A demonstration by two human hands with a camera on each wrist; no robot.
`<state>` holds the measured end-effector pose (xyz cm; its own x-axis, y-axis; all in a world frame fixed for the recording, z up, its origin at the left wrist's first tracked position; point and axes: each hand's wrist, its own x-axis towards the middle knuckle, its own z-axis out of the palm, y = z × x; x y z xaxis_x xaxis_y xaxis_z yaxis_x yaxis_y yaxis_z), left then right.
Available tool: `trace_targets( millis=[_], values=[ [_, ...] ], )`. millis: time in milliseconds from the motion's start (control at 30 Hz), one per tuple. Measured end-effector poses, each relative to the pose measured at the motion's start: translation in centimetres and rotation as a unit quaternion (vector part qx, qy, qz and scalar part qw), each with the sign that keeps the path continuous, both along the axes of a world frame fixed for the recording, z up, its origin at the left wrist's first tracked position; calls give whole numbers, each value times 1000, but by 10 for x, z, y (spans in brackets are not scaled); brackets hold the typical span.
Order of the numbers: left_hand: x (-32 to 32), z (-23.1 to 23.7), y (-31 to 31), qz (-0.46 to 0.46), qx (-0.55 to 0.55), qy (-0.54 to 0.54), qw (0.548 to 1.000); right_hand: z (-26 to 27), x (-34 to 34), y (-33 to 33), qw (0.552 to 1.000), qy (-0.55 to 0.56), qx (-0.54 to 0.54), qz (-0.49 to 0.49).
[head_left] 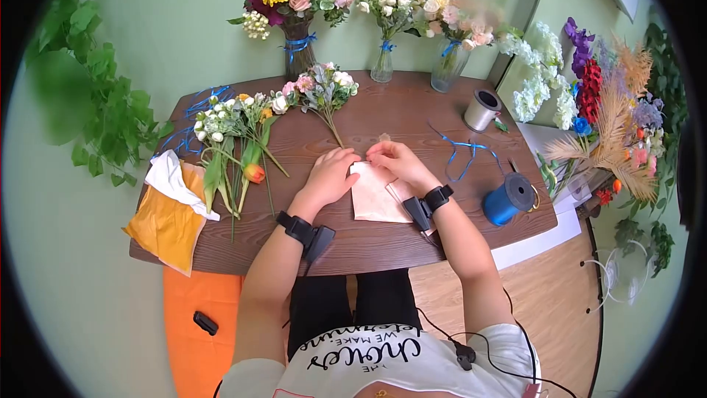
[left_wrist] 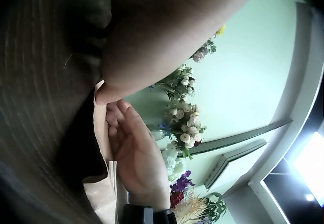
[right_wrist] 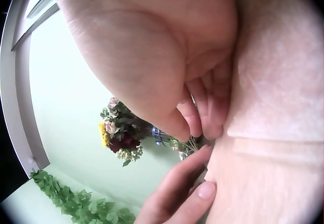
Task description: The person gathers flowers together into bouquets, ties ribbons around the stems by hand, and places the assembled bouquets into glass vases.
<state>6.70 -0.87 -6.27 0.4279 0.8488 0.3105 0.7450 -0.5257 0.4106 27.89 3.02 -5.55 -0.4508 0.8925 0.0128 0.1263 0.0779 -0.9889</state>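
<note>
A folded piece of pale pink paper (head_left: 379,201) lies at the table's front middle, just before the person. At its far edge, the left hand (head_left: 329,177) pinches the paper between thumb and fingers; the right wrist view shows the left thumb (right_wrist: 206,190) on that edge. Close beside it, the right hand (head_left: 403,164) curls its fingertips at the same edge, thumb and fingers drawn together, with a small bit of paper sticking up past them. The left wrist view shows the paper (left_wrist: 101,133) raised along its edge, its underside in shadow.
Loose flowers (head_left: 236,125) and a small pink bouquet (head_left: 322,89) lie left and behind. Yellow and white wrapping (head_left: 173,210) covers the left corner. To the right are a blue ribbon spool (head_left: 508,199), a silver spool (head_left: 482,110) and cut ribbon (head_left: 465,153). Vases (head_left: 300,48) stand behind.
</note>
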Motion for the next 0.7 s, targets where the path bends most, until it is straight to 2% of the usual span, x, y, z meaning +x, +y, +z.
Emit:
trace_targets(
  millis=[200, 267, 367, 467, 533, 567, 633, 667, 700],
  values=[
    [-4, 8, -11, 4, -4, -16, 1000, 16, -1, -10, 1000, -17, -17, 0],
    [-5, 32, -26, 7, 0, -35, 999, 12, -1, -8, 1000, -16, -18, 1],
    [-14, 68, -66, -34, -23, -120, 992, 16, 1, -8, 999, -24, -21, -6],
    [-31, 85, -123, 14, 19, -146, 989, 10, 2, -4, 999, -37, -12, 2],
    [-50, 83, -164, 85, 51, -231, 968, 6, 3, 0, 999, -38, -11, 6],
    [-63, 79, -185, 121, 68, -270, 953, 4, 3, 0, 1000, -27, -8, 3],
    [-107, 48, -221, 224, 189, -291, 911, 6, 1, -1, 1000, -11, -11, -2],
    [-132, 20, -238, 328, 251, -364, 835, 3, 1, 3, 1000, -13, -5, 5],
    [-159, -11, -255, 420, 309, -427, 739, 1, 2, 6, 1000, -14, 2, 8]
  ],
)
